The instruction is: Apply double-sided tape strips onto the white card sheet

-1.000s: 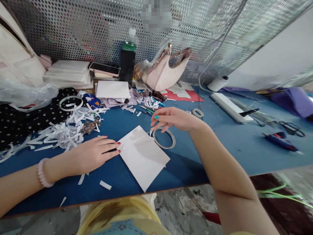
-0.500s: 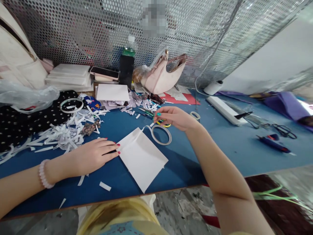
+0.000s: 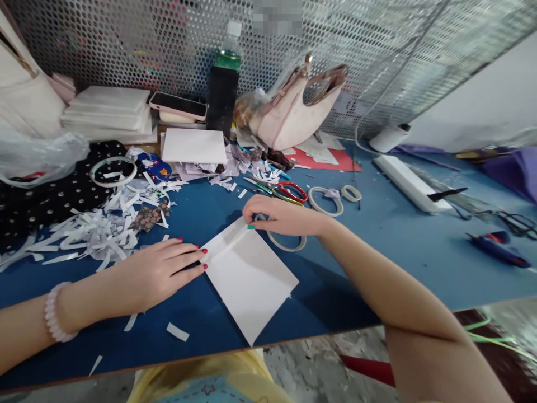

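A white square sheet (image 3: 254,280) lies turned like a diamond near the table's front edge. My left hand (image 3: 151,271), with a beaded bracelet, rests flat with fingers spread, its fingertips on the sheet's left corner. At the sheet's top corner the thumb and finger of my right hand (image 3: 277,215) are pinched together; what is between them is too small to make out. A strip runs along the sheet's upper left edge. Partly hidden under my right hand is a tape roll (image 3: 289,246). Scissors (image 3: 293,192) lie just behind that hand.
Paper scraps (image 3: 100,232) are heaped at the left on dotted black cloth. Behind stand a stack of white sheets (image 3: 104,115), a bottle (image 3: 229,59) and a pink bag (image 3: 293,109). More tape rolls (image 3: 325,201), a white box (image 3: 411,182) and a blue tool (image 3: 499,249) are to the right.
My right hand has come down and left onto the sheet's top corner, covering part of the tape roll. My left hand stays at the left corner. The camera view has shifted slightly.
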Motion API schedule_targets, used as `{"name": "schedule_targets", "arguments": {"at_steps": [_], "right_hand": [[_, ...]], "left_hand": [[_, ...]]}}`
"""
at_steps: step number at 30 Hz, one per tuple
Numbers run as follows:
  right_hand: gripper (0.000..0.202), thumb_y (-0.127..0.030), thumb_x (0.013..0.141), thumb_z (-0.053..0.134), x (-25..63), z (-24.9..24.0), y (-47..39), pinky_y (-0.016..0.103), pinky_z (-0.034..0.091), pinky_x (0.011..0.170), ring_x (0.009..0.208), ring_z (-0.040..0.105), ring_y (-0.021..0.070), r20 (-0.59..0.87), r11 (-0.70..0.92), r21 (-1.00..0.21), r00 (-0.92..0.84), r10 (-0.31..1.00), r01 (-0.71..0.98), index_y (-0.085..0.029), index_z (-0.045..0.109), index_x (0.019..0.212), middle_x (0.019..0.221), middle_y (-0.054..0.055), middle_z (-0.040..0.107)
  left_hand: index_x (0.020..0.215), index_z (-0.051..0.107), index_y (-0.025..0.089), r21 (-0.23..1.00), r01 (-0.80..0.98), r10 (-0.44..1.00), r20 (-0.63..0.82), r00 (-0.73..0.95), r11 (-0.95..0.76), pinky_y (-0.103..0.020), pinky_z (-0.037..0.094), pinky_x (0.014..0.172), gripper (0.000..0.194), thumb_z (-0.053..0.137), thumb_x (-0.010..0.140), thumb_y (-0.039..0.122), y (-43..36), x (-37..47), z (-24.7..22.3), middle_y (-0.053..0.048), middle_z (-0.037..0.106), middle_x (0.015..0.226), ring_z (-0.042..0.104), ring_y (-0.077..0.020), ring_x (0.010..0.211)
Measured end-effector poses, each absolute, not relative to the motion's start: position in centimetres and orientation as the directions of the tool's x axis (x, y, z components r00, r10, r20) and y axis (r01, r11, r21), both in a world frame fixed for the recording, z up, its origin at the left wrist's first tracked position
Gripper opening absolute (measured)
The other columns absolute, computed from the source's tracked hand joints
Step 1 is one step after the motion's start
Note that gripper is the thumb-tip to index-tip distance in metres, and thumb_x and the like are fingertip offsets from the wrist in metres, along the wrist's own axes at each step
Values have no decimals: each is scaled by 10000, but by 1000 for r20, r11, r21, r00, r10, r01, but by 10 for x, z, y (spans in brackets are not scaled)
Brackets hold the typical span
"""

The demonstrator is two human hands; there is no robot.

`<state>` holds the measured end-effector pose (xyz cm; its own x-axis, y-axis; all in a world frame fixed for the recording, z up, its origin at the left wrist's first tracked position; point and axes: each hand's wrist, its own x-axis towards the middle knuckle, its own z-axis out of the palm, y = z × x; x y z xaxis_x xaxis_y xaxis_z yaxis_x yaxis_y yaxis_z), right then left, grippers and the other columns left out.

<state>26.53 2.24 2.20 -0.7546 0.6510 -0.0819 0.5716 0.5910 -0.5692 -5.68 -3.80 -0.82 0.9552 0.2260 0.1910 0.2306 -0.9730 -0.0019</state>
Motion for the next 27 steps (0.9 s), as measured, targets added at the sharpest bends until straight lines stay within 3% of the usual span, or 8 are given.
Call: {"name": "schedule_targets", "arguments": {"at_steps": [4, 8, 13, 17, 22, 27], "right_hand": [[105, -282, 888, 466, 267, 30, 19, 284, 423, 709, 779, 545, 164, -204, 452, -640, -704, 680, 622, -197, 526, 901, 886, 55, 605], [169, -326, 846, 546, 262, 33, 14, 246, 388, 615, 646, 514, 130, -269, 335, -677, -644, 717, 655, -196, 551, 955, 718, -16, 565], [178, -362, 794, 593, 255, 32, 15, 238, 380, 561, 590, 499, 112, -336, 233, -690, -588, 736, 685, -187, 596, 766, 669, -11, 571], [169, -342, 792, 607, 254, 40, 11, 221, 363, 515, 536, 466, 92, -364, 162, -724, -570, 736, 670, -189, 584, 724, 610, -29, 550], [147, -238, 835, 593, 254, 53, -9, 219, 362, 516, 575, 483, 100, -254, 257, -748, -623, 740, 611, -192, 582, 696, 617, -18, 558], [185, -153, 915, 553, 252, 59, -24, 236, 409, 646, 641, 503, 95, -102, 390, -766, -696, 710, 510, -216, 521, 744, 624, -52, 562]], "left_hand": [[1263, 628, 147, 23, 230, 230, 197, 953, -973, -435, 416, 1098, 376, 405, 963, 117, -39, -57, -9, -136, 650, 1289, 564, -269, 1224], [1236, 646, 147, 56, 249, 255, 227, 940, -967, -424, 419, 1091, 345, 447, 955, 124, -40, -55, -12, -130, 659, 1269, 572, -257, 1212], [1261, 633, 157, 91, 266, 280, 245, 928, -960, -424, 382, 1116, 355, 433, 968, 145, -42, -55, -17, -114, 646, 1299, 552, -242, 1234], [1276, 626, 171, 105, 276, 292, 208, 933, -955, -397, 298, 1166, 377, 394, 980, 151, -41, -56, -17, -75, 646, 1313, 532, -208, 1257], [1287, 626, 217, 88, 312, 323, 196, 926, -946, -376, 250, 1178, 382, 402, 979, 180, -43, -53, -14, -33, 618, 1357, 498, -189, 1284], [1249, 659, 213, 94, 318, 331, 183, 926, -943, -407, 262, 1135, 367, 438, 955, 222, -48, -49, -10, -57, 624, 1337, 471, -235, 1287]]}}
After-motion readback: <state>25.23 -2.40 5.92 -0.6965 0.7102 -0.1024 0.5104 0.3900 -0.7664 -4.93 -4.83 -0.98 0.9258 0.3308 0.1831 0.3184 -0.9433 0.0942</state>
